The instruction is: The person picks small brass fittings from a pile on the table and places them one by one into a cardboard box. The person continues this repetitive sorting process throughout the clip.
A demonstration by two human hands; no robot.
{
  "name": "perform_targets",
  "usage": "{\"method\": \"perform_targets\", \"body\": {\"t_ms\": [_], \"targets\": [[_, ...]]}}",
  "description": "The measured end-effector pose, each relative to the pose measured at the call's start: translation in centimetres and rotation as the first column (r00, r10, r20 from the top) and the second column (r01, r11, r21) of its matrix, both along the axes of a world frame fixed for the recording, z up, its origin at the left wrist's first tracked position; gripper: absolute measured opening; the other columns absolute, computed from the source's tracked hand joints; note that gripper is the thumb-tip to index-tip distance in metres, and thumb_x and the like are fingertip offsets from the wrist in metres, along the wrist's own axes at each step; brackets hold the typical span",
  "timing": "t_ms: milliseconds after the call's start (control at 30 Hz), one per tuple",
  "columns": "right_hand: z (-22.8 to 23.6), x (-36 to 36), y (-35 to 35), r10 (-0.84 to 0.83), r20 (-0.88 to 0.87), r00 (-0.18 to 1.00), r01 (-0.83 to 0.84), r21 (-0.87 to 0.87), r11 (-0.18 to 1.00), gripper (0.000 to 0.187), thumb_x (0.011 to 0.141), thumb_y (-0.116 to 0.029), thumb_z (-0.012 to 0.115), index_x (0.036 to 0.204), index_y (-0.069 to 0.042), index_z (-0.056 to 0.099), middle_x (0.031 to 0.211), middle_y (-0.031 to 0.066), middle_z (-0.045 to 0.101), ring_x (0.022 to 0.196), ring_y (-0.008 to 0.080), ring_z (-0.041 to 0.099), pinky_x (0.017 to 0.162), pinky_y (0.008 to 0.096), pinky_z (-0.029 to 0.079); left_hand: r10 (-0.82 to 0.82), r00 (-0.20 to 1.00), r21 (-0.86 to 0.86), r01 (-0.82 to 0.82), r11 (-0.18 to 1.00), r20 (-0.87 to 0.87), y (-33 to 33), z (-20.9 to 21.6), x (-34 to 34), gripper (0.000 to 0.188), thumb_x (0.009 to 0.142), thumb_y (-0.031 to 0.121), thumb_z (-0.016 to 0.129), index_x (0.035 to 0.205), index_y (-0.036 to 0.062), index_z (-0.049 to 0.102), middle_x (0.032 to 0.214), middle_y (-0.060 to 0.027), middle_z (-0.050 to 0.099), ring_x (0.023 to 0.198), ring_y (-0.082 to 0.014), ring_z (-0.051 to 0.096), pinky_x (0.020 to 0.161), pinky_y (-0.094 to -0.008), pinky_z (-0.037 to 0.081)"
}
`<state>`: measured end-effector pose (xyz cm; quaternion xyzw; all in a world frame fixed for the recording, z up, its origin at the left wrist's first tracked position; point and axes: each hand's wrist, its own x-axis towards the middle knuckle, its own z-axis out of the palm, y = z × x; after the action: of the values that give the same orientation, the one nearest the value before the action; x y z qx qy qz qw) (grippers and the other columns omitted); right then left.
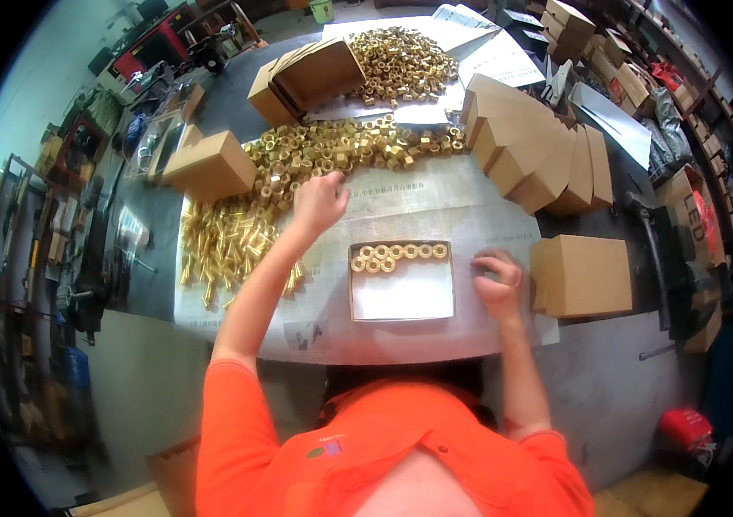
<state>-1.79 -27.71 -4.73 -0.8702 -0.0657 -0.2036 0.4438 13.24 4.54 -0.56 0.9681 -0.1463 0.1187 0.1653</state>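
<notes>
Head view: the left hand (pixel 321 203) is at the front edge of a loose nut heap (pixel 341 146), its fingers bent inward; whether they pinch a nut is hidden. The right hand (pixel 497 283), fingers half curled with a gap at the thumb and nothing visible in them, is just beside the shallow box (pixel 403 297). A sideways bump from that hand could shift the box and slide the boxed nuts (pixel 372 265) out of line, since bare floor lies below their rows. The left forearm, passing over the long brass pieces (pixel 220 237), might sweep some among the nuts. Counted: two hands, one shallow box, about nine nuts in it (six behind, three in front), two nut heaps and one heap of long pieces, all too crowded to count singly.
</notes>
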Motion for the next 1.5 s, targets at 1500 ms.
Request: {"method": "perform_targets", "body": {"t_ms": [1500], "targets": [[-0.2, 0.2, 0.1, 0.003, 0.042, 0.999, -0.003, 0.005, 1.000, 0.021, 0.060, -0.009, 0.058, 0.077, 0.000, 0.066, 0.087, 0.0137, 0.065, 0.083, 0.0318, 0.061, 0.075, 0.0347, 0.048, -0.368, 0.917, -0.007, 0.371, 0.929, -0.155, -6.5, 1.4, -11.1, 0.015, 0.078, 0.021, 0.063, 0.089, 0.0115, 0.064, 0.069, -0.0093, 0.066, 0.065, -0.0296, 0.065, 0.057, -0.0409, 0.049]]}}
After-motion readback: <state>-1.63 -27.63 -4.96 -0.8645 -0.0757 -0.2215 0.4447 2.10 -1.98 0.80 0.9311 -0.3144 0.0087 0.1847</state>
